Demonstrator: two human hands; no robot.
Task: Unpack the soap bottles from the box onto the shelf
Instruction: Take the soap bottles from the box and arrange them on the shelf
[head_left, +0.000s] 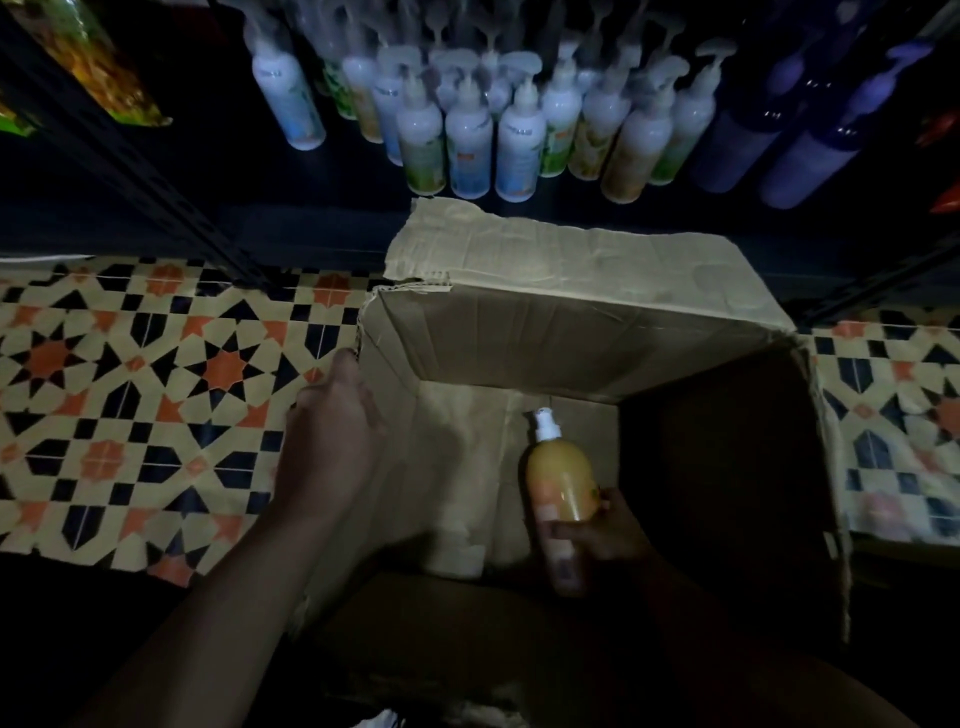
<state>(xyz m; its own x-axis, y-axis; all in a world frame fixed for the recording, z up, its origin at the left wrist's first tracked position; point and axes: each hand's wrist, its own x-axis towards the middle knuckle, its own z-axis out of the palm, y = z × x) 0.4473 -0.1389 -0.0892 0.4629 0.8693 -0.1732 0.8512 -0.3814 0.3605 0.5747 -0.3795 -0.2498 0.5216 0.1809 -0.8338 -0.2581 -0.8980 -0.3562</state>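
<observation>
An open cardboard box (582, 338) stands on the tiled floor in front of a dark shelf (322, 218). Inside the box, my right hand (597, 530) grips an orange soap bottle (561, 483) with a white pump top, its nozzle pointing away from me. My left hand (332, 441) rests on the box's left wall near the torn corner, its fingers bent over the edge. The box floor around the bottle looks bare; its right side lies in deep shadow. Several white pump bottles (467, 135) stand in rows on the shelf beyond the box.
Dark purple bottles (810, 150) stand at the shelf's right end. A yellow-green packet (93, 67) sits on the upper left. Patterned orange, black and cream tiles (135, 395) cover the floor on both sides. The far flap (545, 249) of the box leans toward the shelf.
</observation>
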